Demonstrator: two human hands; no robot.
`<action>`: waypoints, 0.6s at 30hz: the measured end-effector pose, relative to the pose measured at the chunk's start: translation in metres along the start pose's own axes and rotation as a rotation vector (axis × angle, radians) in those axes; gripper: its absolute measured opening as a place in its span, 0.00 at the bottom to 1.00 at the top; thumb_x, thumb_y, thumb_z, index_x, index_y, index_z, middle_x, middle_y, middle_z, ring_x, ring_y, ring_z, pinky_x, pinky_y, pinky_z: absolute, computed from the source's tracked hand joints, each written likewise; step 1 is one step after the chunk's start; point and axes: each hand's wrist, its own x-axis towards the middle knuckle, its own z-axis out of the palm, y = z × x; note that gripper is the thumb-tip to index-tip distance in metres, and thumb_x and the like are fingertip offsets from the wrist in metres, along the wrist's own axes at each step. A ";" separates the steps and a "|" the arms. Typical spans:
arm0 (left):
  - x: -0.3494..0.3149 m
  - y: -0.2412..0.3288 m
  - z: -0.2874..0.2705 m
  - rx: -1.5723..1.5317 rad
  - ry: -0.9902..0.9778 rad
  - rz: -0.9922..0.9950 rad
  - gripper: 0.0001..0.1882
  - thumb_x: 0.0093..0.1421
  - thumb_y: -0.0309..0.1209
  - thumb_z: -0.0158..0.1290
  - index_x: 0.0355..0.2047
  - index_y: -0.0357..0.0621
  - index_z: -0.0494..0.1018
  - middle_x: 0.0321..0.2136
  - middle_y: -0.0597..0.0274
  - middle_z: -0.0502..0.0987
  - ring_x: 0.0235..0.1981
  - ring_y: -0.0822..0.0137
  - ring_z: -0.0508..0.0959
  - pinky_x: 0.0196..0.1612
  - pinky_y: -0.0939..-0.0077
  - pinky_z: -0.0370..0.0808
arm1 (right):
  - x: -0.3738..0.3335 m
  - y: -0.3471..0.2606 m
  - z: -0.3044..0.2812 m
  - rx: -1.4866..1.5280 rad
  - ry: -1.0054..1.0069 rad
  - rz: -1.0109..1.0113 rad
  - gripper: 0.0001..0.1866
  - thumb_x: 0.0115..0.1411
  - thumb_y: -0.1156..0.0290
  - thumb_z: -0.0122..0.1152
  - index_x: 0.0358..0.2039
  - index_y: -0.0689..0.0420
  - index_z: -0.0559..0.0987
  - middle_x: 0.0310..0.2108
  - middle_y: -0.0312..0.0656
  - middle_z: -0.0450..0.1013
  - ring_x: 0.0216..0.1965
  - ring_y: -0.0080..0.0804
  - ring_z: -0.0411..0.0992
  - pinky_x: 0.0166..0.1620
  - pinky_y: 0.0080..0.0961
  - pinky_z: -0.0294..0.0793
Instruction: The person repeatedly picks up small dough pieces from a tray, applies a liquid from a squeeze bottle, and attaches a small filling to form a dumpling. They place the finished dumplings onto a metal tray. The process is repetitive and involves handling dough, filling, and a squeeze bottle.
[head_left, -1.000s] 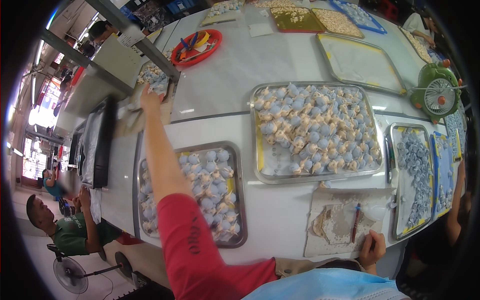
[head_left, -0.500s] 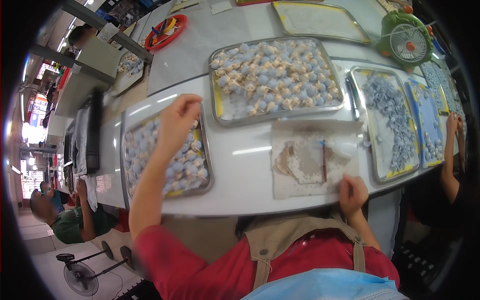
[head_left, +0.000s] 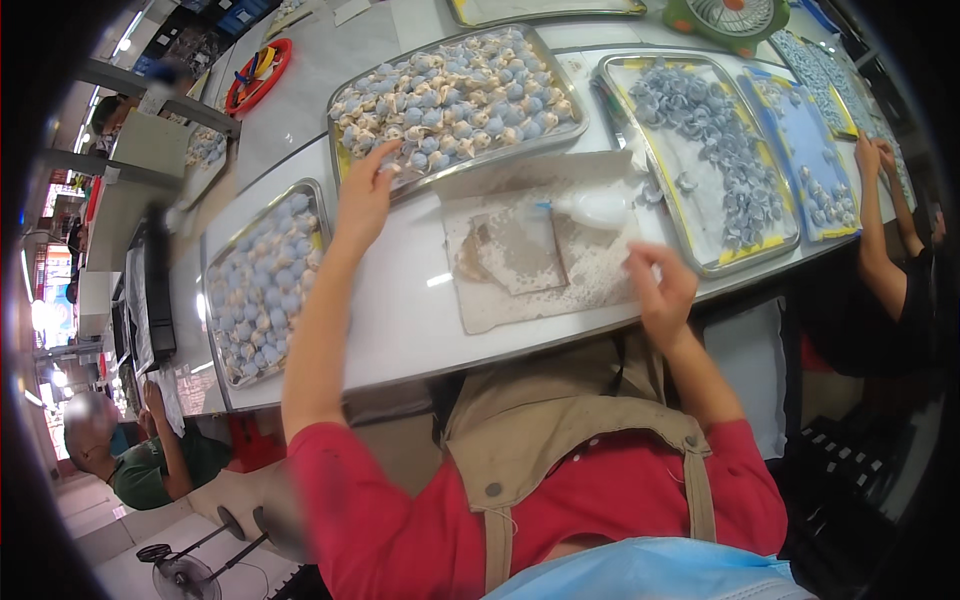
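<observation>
My left hand (head_left: 366, 197) reaches to the near left corner of a metal tray (head_left: 478, 170), fingers stretched out and slightly apart beside the small round blue-and-cream pieces (head_left: 455, 100) heaped in it. I see nothing held there. My right hand (head_left: 662, 290) hovers at the right edge of a stained cardboard sheet (head_left: 490, 310), fingers loosely bent, thumb and forefinger apart, without a visible object. On the cardboard lie a translucent white bottle (head_left: 602, 210) with a blue tip and a thin dark red stick (head_left: 558, 250).
A second tray (head_left: 325, 215) of similar pieces stands left. Blue-grey curved parts (head_left: 735, 170) fill a tray at right, beside a blue tray (head_left: 805, 160). A green fan (head_left: 728, 20) and red basket (head_left: 258, 75) stand farther back. Co-workers sit left and right.
My left hand has moved from above the left tray to the middle tray's near corner. My right hand has risen from the table's edge beside the cardboard. The view has shifted.
</observation>
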 end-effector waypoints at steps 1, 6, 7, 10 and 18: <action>-0.006 0.003 0.000 -0.058 0.050 0.026 0.10 0.58 0.26 0.47 0.40 0.44 0.71 0.31 0.60 0.74 0.29 0.67 0.73 0.38 0.76 0.70 | 0.009 0.002 -0.003 -0.024 0.015 0.001 0.07 0.52 0.79 0.57 0.34 0.63 0.77 0.25 0.43 0.73 0.26 0.31 0.71 0.31 0.20 0.69; -0.098 0.055 0.020 -1.230 0.012 -0.321 0.12 0.60 0.26 0.49 0.45 0.42 0.64 0.36 0.57 0.75 0.35 0.67 0.75 0.41 0.80 0.72 | 0.050 0.006 0.010 -0.281 -0.039 -0.015 0.14 0.54 0.70 0.58 0.41 0.59 0.75 0.33 0.45 0.73 0.34 0.37 0.70 0.36 0.28 0.69; -0.117 0.061 0.027 -1.339 -0.058 -0.373 0.15 0.59 0.26 0.50 0.45 0.43 0.61 0.37 0.54 0.75 0.37 0.65 0.76 0.41 0.77 0.74 | 0.052 0.006 0.011 -0.344 -0.072 -0.013 0.15 0.54 0.68 0.59 0.42 0.59 0.74 0.34 0.45 0.73 0.35 0.38 0.70 0.37 0.29 0.69; -0.158 0.079 0.054 -1.555 -0.181 -0.429 0.18 0.60 0.26 0.48 0.50 0.43 0.60 0.44 0.46 0.71 0.38 0.67 0.74 0.39 0.83 0.75 | 0.053 0.004 0.014 -0.441 -0.239 0.008 0.18 0.52 0.67 0.61 0.43 0.59 0.73 0.34 0.47 0.72 0.35 0.40 0.70 0.37 0.30 0.69; -0.190 0.100 0.082 -1.585 -0.266 -0.619 0.22 0.57 0.22 0.51 0.52 0.38 0.62 0.44 0.56 0.71 0.42 0.70 0.72 0.41 0.82 0.70 | 0.036 -0.003 0.017 -0.330 -0.296 0.044 0.18 0.50 0.69 0.63 0.40 0.60 0.73 0.33 0.44 0.71 0.33 0.34 0.70 0.35 0.24 0.69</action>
